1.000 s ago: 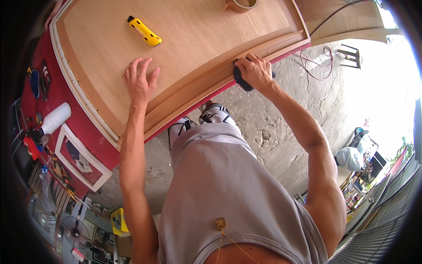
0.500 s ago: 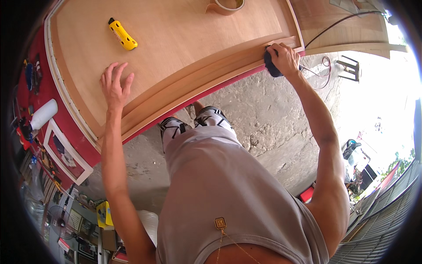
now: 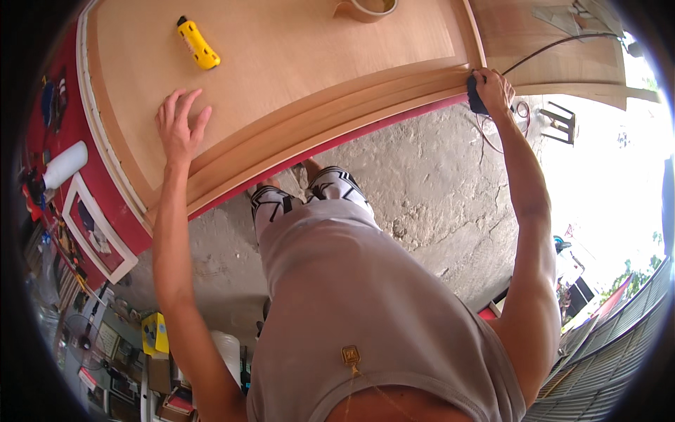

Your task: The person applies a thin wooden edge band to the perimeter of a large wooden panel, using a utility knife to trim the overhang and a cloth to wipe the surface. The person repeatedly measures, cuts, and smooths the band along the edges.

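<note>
A large pale wooden panel (image 3: 295, 60) with raised strips along its border lies in front of me on a red-edged table. My left hand (image 3: 181, 130) rests on the panel's left part, fingers spread, holding nothing. At the panel's near right corner, my right hand (image 3: 496, 91) is closed over a dark blue, block-like pad (image 3: 477, 98); its exact kind I cannot make out. The pad is against the end of the near border strip (image 3: 337, 116). Beyond my left hand lies a yellow utility knife (image 3: 199, 46). A roll of brown tape-like strip (image 3: 369, 13) sits at the far edge.
To the left are a white bottle (image 3: 65, 165) and a white frame (image 3: 98, 228) on the red surface. Thin wooden sheets (image 3: 555, 67) with a black cable adjoin the right side. A dark stool (image 3: 559, 125) stands on the cracked concrete floor (image 3: 436, 190).
My right hand has slid to the right with the dark pad along the near border strip, reaching the panel's corner. The left hand stays spread on the panel, almost unmoved.
</note>
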Action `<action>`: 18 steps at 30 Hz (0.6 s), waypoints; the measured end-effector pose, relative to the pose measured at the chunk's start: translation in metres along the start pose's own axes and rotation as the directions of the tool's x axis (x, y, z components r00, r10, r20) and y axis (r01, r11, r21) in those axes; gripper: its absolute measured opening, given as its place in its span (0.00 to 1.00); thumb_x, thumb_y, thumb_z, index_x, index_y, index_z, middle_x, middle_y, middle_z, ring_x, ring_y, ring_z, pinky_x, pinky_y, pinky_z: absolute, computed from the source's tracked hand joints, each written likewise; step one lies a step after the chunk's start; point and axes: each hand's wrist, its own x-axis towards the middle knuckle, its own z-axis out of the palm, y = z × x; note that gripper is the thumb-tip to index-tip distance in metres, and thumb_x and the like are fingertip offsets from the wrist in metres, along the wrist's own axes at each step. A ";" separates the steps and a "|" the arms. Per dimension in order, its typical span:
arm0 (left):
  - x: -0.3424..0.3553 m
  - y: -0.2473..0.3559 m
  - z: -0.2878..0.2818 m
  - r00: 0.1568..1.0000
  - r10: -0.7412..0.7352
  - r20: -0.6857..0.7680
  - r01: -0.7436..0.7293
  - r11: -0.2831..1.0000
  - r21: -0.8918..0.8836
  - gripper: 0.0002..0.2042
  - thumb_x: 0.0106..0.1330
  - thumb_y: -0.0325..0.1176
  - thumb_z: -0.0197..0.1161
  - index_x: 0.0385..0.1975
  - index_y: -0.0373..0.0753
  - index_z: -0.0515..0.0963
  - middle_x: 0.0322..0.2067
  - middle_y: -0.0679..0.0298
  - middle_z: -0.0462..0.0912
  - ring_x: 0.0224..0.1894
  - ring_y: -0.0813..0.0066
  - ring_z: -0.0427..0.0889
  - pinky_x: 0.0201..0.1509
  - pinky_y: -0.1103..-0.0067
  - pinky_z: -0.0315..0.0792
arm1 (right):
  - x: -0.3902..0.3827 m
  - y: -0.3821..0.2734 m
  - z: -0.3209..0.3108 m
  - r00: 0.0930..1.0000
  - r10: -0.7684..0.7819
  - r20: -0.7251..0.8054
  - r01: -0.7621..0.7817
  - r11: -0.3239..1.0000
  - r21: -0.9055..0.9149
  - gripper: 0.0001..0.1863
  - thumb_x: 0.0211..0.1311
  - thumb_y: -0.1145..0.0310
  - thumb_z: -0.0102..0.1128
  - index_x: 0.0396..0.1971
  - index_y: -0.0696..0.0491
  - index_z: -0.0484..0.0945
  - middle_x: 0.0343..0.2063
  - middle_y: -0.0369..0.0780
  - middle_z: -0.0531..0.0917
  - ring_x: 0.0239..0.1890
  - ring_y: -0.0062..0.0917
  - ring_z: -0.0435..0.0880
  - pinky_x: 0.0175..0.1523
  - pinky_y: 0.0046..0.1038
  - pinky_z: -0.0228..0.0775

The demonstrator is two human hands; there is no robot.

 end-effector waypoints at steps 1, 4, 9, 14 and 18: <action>0.001 0.002 0.000 1.000 -0.008 0.004 0.008 1.000 0.004 0.18 0.62 0.48 0.64 0.50 0.49 0.79 0.50 0.63 0.75 0.52 0.61 0.73 0.57 0.64 0.64 | -0.005 -0.006 -0.001 1.000 0.002 -0.021 -0.003 0.999 -0.045 0.14 0.64 0.53 0.56 0.38 0.44 0.85 0.36 0.42 0.85 0.39 0.43 0.84 0.45 0.43 0.75; 0.002 0.007 -0.003 1.000 -0.024 0.017 0.023 1.000 0.019 0.19 0.61 0.49 0.65 0.49 0.49 0.79 0.49 0.63 0.75 0.52 0.61 0.73 0.57 0.64 0.64 | -0.024 -0.027 0.006 0.995 -0.077 -0.068 0.087 0.983 0.160 0.14 0.64 0.54 0.56 0.38 0.46 0.85 0.36 0.42 0.85 0.38 0.44 0.84 0.45 0.43 0.75; 0.001 0.002 -0.001 1.000 0.006 -0.009 -0.006 1.000 0.026 0.20 0.60 0.51 0.65 0.48 0.49 0.79 0.49 0.63 0.75 0.52 0.61 0.73 0.56 0.65 0.64 | -0.055 -0.107 -0.006 0.995 -0.095 0.017 0.092 0.988 0.128 0.14 0.63 0.55 0.56 0.32 0.49 0.85 0.35 0.44 0.85 0.37 0.44 0.84 0.42 0.44 0.75; -0.001 0.000 0.000 1.000 0.002 -0.018 -0.002 0.999 -0.038 0.21 0.61 0.51 0.64 0.51 0.47 0.79 0.50 0.62 0.75 0.54 0.61 0.72 0.58 0.64 0.63 | -0.113 -0.209 -0.014 0.974 -0.223 -0.042 0.223 0.908 0.354 0.11 0.63 0.59 0.57 0.29 0.49 0.84 0.32 0.45 0.84 0.31 0.46 0.85 0.38 0.45 0.76; 0.005 -0.016 0.003 0.998 -0.049 -0.029 0.039 0.964 -0.261 0.24 0.62 0.54 0.61 0.52 0.45 0.78 0.51 0.59 0.76 0.56 0.59 0.71 0.61 0.64 0.61 | -0.165 -0.312 -0.032 0.943 -0.324 -0.080 0.327 0.846 0.421 0.09 0.60 0.63 0.58 0.26 0.52 0.81 0.29 0.45 0.82 0.34 0.45 0.83 0.38 0.45 0.76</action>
